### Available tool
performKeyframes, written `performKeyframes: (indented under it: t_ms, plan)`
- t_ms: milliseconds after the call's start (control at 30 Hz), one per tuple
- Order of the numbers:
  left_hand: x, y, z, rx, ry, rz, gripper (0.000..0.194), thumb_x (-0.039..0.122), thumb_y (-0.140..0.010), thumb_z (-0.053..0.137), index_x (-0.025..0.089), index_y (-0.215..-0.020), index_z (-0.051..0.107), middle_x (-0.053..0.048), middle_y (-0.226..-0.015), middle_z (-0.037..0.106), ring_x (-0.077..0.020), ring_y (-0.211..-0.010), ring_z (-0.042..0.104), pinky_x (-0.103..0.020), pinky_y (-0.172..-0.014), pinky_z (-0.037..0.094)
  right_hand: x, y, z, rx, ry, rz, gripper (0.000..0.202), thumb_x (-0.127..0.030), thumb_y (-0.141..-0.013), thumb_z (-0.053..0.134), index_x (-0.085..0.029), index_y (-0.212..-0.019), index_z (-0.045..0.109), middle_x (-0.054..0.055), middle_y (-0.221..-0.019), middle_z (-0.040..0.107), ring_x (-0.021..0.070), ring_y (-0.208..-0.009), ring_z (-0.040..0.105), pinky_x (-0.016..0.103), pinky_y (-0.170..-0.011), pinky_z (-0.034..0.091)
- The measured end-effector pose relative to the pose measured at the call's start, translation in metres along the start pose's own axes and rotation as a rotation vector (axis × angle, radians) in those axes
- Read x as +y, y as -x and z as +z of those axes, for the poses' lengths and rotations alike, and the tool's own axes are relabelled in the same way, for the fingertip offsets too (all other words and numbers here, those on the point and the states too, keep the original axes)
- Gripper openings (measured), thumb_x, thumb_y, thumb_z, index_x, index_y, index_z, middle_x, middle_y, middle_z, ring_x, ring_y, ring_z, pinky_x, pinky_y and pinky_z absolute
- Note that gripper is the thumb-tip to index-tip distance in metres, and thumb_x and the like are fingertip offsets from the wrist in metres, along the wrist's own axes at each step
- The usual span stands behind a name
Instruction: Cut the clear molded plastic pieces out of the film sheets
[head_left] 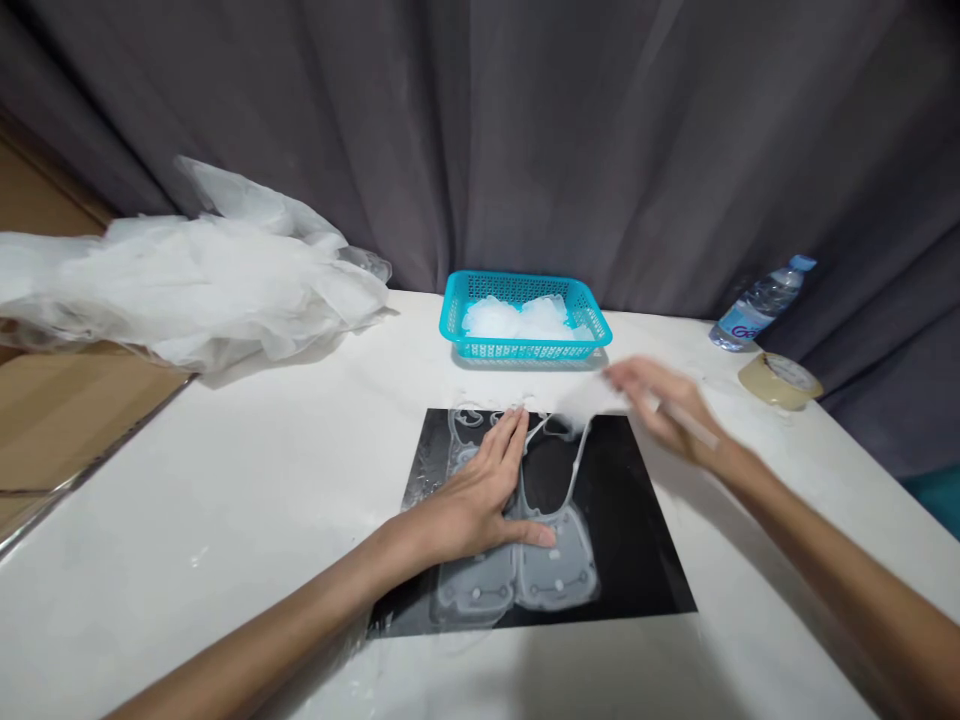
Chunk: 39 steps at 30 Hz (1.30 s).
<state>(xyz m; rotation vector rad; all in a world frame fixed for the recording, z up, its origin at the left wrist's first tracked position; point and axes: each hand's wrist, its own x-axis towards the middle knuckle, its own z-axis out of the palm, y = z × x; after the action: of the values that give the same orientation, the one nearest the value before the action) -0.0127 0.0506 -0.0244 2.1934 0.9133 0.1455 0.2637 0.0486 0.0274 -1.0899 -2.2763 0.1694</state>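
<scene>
On the white table a black sheet (637, 540) lies flat, with translucent moulded plastic pieces (559, 575) and their thin rims on it. My left hand (480, 505) rests on these pieces, fingers stretched out and thumb spread to the right. Above the sheet's upper right corner, my right hand (667, 405) is closed, smeared by motion. A pale translucent piece (589, 400) is pinched in its fingertips, blurred. A slim whitish stick-like tool (690, 425) also lies in that hand; its kind is unclear. Below the translucent piece, a thin rim loop (577, 465) stands around bare black surface.
Behind the sheet stands a turquoise basket (525, 348) with translucent pieces (517, 318) inside. Crumpled clear plastic bags (217, 285) lie at back left, near a cardboard box (82, 410). A water bottle (761, 305) and a tape roll (780, 382) are at right. A grey curtain (540, 150) hangs behind.
</scene>
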Motion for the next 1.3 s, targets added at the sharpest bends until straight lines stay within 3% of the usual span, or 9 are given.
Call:
performKeyframes:
  t_ms: [100,300,500,833,1033,1133,1233,1300]
  plan:
    - [-0.002,-0.001,-0.002,-0.048,-0.011,-0.026,0.133,0.08,-0.084,0.067,0.021,-0.169,-0.017,-0.023,-0.175,-0.016,-0.0431,-0.161,-0.012,-0.066,-0.129,0.016,0.023,-0.01,-0.008,0.239,-0.015,0.223,0.029,-0.032,-0.109,0.048,-0.021,-0.103,0.074,0.008,-0.095,0.075,0.0242,-0.088,0.072,0.037,-0.083,0.058]
    - [-0.002,-0.001,-0.008,-0.063,-0.058,0.019,0.124,0.081,-0.087,0.061,0.021,-0.171,-0.007,-0.021,-0.176,-0.011,-0.0414,-0.163,-0.008,-0.064,-0.129,0.019,-0.003,0.012,0.018,0.043,-0.344,0.373,0.021,-0.035,-0.105,0.055,-0.023,-0.109,0.072,0.006,-0.109,0.077,0.0239,-0.103,0.072,0.035,-0.093,0.055]
    - [0.003,0.001,-0.013,-0.098,-0.087,0.043,0.117,0.079,-0.091,0.058,0.02,-0.172,-0.003,-0.02,-0.176,-0.01,-0.0416,-0.162,-0.007,-0.063,-0.129,0.02,-0.007,0.019,0.024,0.074,-0.479,0.492,0.024,-0.039,-0.104,0.056,-0.022,-0.111,0.073,0.005,-0.109,0.077,0.0229,-0.101,0.071,0.034,-0.093,0.055]
    - [-0.002,-0.001,-0.011,-0.064,-0.135,0.073,0.114,0.08,-0.091,0.057,0.023,-0.172,-0.001,-0.017,-0.178,-0.005,-0.0408,-0.164,0.0,-0.058,-0.129,0.023,-0.005,0.021,0.024,0.063,-0.546,0.482,0.025,-0.038,-0.104,0.056,-0.02,-0.11,0.073,0.004,-0.103,0.077,0.021,-0.096,0.071,0.032,-0.09,0.055]
    - [0.0,0.0,-0.014,-0.058,-0.075,0.081,0.11,0.077,-0.091,0.061,0.027,-0.172,0.004,-0.018,-0.179,-0.003,-0.0421,-0.164,0.001,-0.062,-0.128,0.023,-0.003,0.024,0.021,0.026,-0.585,0.488,0.027,-0.04,-0.105,0.057,-0.019,-0.111,0.073,0.005,-0.1,0.076,0.0208,-0.094,0.071,0.034,-0.09,0.055]
    - [0.001,-0.001,-0.015,-0.007,0.012,0.042,0.097,0.073,-0.091,0.065,0.027,-0.167,0.025,-0.017,-0.178,0.014,-0.0406,-0.163,0.013,-0.06,-0.128,0.026,-0.001,0.027,0.019,-0.03,-0.646,0.509,0.031,-0.044,-0.105,0.058,-0.018,-0.109,0.075,0.006,-0.096,0.076,0.0213,-0.091,0.071,0.035,-0.088,0.056]
    - [0.003,-0.008,-0.011,0.143,0.126,0.051,0.057,0.059,-0.102,0.058,0.026,-0.148,0.048,-0.014,-0.16,0.048,-0.0326,-0.15,0.044,-0.051,-0.124,0.036,0.003,0.03,0.02,-0.081,-0.735,0.535,0.037,-0.049,-0.104,0.059,-0.017,-0.11,0.077,0.007,-0.09,0.077,0.0215,-0.086,0.073,0.036,-0.086,0.058]
    - [0.004,-0.015,-0.007,0.242,0.156,0.07,0.034,0.048,-0.106,0.055,0.024,-0.13,0.059,-0.01,-0.139,0.064,-0.0287,-0.133,0.057,-0.047,-0.117,0.042,0.005,0.031,0.018,-0.097,-0.778,0.548,0.04,-0.052,-0.103,0.062,-0.016,-0.11,0.078,0.008,-0.088,0.078,0.0213,-0.084,0.074,0.036,-0.085,0.059]
